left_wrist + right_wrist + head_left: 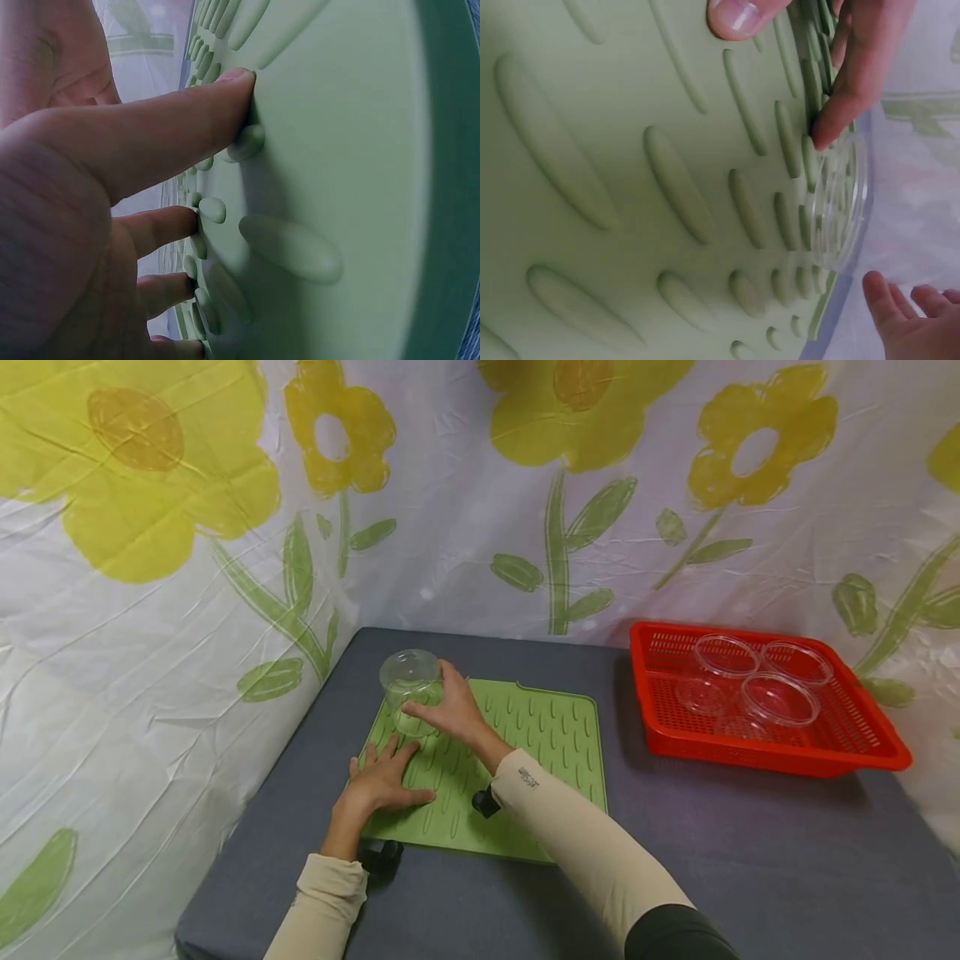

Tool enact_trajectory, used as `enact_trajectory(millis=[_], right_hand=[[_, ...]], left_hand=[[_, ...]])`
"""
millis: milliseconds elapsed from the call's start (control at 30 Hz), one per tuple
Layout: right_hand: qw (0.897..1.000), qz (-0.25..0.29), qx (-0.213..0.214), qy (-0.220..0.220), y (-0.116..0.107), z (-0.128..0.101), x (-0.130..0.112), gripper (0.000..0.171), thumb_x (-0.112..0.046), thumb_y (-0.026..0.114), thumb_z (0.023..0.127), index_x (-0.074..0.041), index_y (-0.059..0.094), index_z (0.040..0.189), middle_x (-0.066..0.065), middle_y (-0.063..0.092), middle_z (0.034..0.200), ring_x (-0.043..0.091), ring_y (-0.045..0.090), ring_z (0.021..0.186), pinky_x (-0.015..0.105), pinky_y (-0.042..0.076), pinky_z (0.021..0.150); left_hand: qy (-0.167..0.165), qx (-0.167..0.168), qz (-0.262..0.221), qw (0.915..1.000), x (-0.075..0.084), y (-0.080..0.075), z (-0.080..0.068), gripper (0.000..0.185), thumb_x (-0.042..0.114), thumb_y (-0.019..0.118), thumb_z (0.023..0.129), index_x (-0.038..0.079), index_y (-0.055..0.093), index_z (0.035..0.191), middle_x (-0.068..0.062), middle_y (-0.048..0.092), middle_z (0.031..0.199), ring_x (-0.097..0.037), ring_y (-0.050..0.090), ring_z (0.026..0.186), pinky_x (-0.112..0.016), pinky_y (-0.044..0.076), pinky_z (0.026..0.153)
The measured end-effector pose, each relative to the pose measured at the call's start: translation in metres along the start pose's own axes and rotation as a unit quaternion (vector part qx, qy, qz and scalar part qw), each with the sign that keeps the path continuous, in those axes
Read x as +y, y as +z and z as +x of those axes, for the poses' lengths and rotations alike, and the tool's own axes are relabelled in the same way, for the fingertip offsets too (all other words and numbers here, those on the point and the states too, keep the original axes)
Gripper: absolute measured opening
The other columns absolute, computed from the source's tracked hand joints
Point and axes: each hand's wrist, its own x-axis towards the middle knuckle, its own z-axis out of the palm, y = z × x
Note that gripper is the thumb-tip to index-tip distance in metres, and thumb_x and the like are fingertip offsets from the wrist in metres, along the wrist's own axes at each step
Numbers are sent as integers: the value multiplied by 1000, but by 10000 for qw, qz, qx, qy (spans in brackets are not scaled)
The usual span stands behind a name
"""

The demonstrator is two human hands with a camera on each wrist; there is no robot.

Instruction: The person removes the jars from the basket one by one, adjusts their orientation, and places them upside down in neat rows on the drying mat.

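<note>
A clear plastic cup is over the far left part of a green drying mat with raised oval ridges. My right hand grips the cup from its right side, thumb on the near wall and fingers partly hidden behind. In the right wrist view the lower end of the cup is near the mat; I cannot tell whether they touch. My left hand rests on the mat's near left part, fingers spread, and its thumb reaches the surface in the left wrist view.
A red plastic basket stands at the back right of the dark grey table, with several clear cups inside. A flower-printed curtain hangs behind and at the left.
</note>
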Motion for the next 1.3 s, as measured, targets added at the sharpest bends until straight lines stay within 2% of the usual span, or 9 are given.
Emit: enact_trajectory(millis=[367, 567, 700, 833, 967, 1300], right_hand=[[9994, -3, -294, 164, -6, 0, -1, 105, -36, 79, 89, -6, 11, 164, 16, 22, 169, 33, 28, 155, 53, 35, 121], [9992, -14, -315, 257, -9, -5, -1, 105, -35, 78, 90, -8, 8, 164, 17, 25, 168, 33, 32, 153, 53, 37, 119], [9989, 133, -292, 335, -13, -11, 1, 104, -35, 76, 91, -9, 8, 165, 16, 23, 168, 34, 30, 154, 55, 36, 119], [9982, 313, -250, 442, -17, -19, 6, 101, -35, 75, 93, -10, 9, 165, 17, 23, 168, 37, 33, 152, 56, 39, 117], [9981, 388, -170, 458, -21, -28, 13, 98, -34, 74, 93, -8, 12, 164, 20, 31, 164, 42, 40, 146, 57, 44, 112], [9985, 404, 58, 357, -37, -49, 26, 81, -33, 71, 96, -8, 28, 160, 20, 45, 155, 39, 48, 139, 55, 47, 109]], left_hand=[[-9, 32, -62, 10000, 0, 1, -1, 95, 53, 74, 87, 12, 31, 161, -26, 7, 169, -62, -3, 150, -82, 4, 113], [35, 50, -57, 10000, 0, 3, -1, 95, 53, 76, 87, 12, 32, 161, -28, 8, 169, -63, -2, 149, -83, 5, 112], [48, 75, -43, 10000, 0, 4, 0, 95, 53, 75, 87, 12, 32, 160, -28, 9, 169, -63, -2, 149, -83, 6, 113], [64, 70, -33, 9999, 0, 4, 0, 95, 53, 75, 87, 11, 32, 161, -28, 9, 168, -63, -1, 149, -82, 6, 113], [54, 55, -31, 10000, 0, 2, -2, 96, 54, 75, 87, 10, 31, 161, -28, 9, 168, -63, -1, 149, -82, 6, 113], [110, 106, 8, 9999, -2, 3, -1, 97, 55, 75, 86, 9, 32, 160, -31, 11, 167, -65, 0, 148, -83, 8, 112]])
